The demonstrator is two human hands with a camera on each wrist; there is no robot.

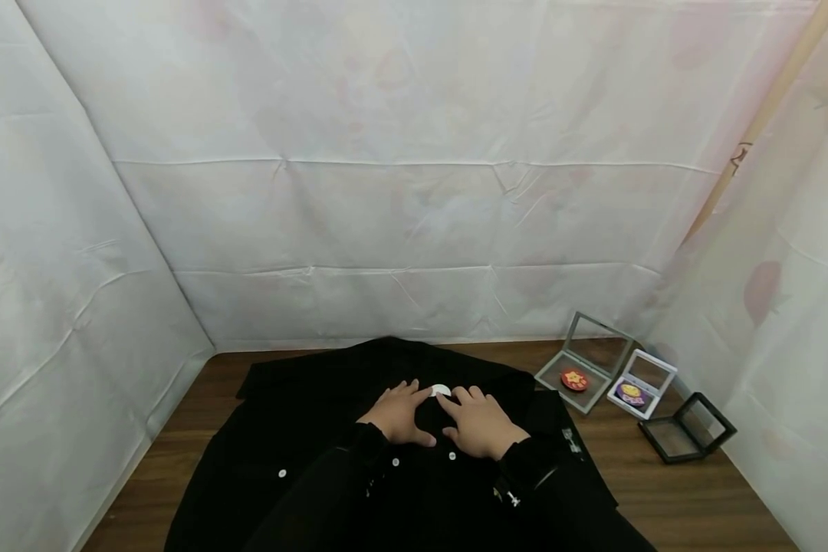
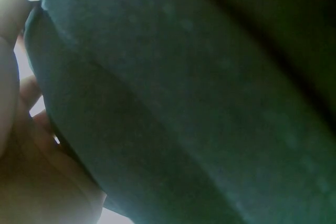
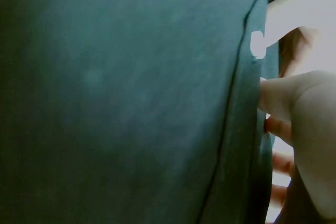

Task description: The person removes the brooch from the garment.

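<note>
A black button-up garment [image 1: 297,429] with white buttons lies spread out in front of me. At its upper middle is a small white round piece [image 1: 441,389]. My left hand [image 1: 398,414] rests on the cloth with fingers extended, its index fingertip at the left edge of the white piece. From the other side my right hand [image 1: 481,423] touches the cloth, index fingertip right at the piece's lower edge. Both thumbs point inward, apart from each other. Dark cloth [image 2: 157,98] fills most of the left wrist view, and dark cloth [image 3: 142,98] does the same in the right.
Three hinged display frames stand at the right: a grey one [image 1: 566,356] with a red badge [image 1: 574,379], a white one [image 1: 652,410] with a purple and yellow badge [image 1: 631,395], and a black one [image 1: 672,441]. White curtains [image 1: 414,215] enclose the wooden table [image 1: 704,506].
</note>
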